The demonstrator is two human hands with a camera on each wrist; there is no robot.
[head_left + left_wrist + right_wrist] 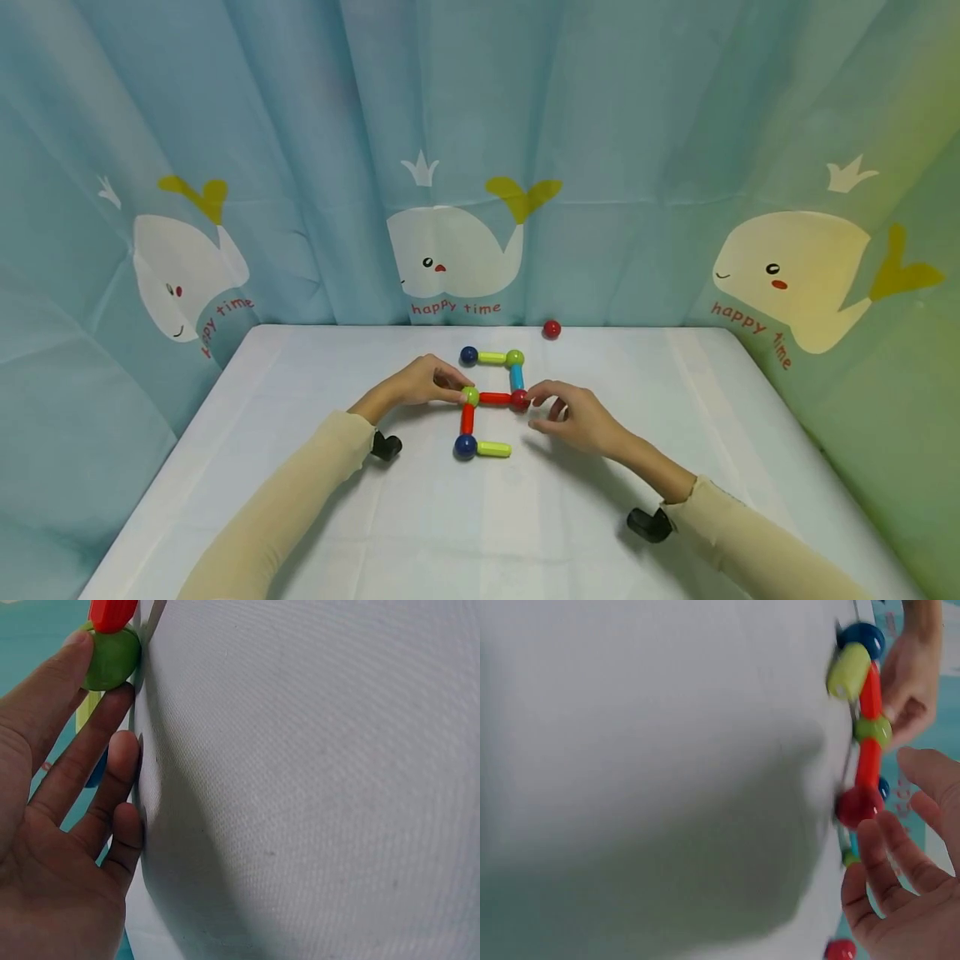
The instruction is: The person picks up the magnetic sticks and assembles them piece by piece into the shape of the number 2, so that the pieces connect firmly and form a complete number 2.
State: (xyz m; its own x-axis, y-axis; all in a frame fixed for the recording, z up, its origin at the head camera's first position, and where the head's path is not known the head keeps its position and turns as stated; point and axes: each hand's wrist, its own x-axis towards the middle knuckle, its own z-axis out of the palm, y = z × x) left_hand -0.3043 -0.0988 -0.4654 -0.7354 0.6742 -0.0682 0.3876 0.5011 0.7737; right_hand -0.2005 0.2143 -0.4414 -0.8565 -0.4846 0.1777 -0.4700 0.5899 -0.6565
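Observation:
A chain of coloured balls and short rods lies flat on the table. My left hand (429,382) pinches its middle green ball (470,395) between thumb and finger; the left wrist view shows the same grip on the green ball (112,660). From that ball one red rod (495,399) runs to a red ball (519,400), another red rod (468,419) to a blue ball (466,447) bearing a yellow-green rod (494,450). Beside the red ball, my right hand (581,421) has loosely bent, parted fingers and grips nothing; whether its fingertips touch the ball I cannot tell.
Farther back, a light-blue rod (517,378) joins the red ball to another green ball (514,358), then a yellow-green rod (492,358) and a blue ball (468,356). A loose red ball (552,329) lies at the table's back edge, before a curtain (615,167).

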